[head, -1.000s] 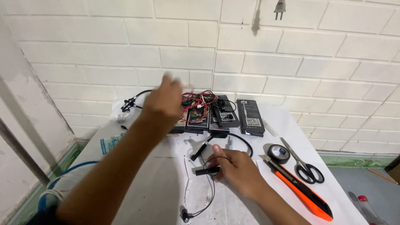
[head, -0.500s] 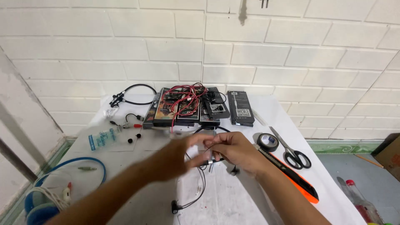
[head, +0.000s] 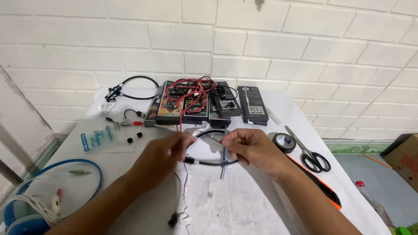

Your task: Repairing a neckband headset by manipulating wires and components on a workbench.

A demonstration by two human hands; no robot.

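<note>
Clutter rings your hands on the white desk (head: 244,209). At the far side, against the brick wall, lie flat dark boxes (head: 174,106) with a tangle of red wires (head: 191,93) heaped on them, and a black package (head: 252,104) just to their right. To the right of your right hand (head: 252,150) sit a roll of black tape (head: 284,142), black-handled scissors (head: 311,154) and, partly hidden under your forearm, an orange-and-black knife (head: 326,196). To the left lie a clear plastic packet (head: 98,138) and, at the near left edge, a blue hoop (head: 82,167). One red wire hangs down from the tangle to just above your left hand (head: 163,156).

Between your hands, above the middle of the desk, you hold a black cable (head: 209,162). Its long axis runs left to right, sagging a little, with a loop arching over toward the far side. Your left fingers are pinched closed on its left end; your right fingers (head: 233,140) are curled closed around its right end.
</note>
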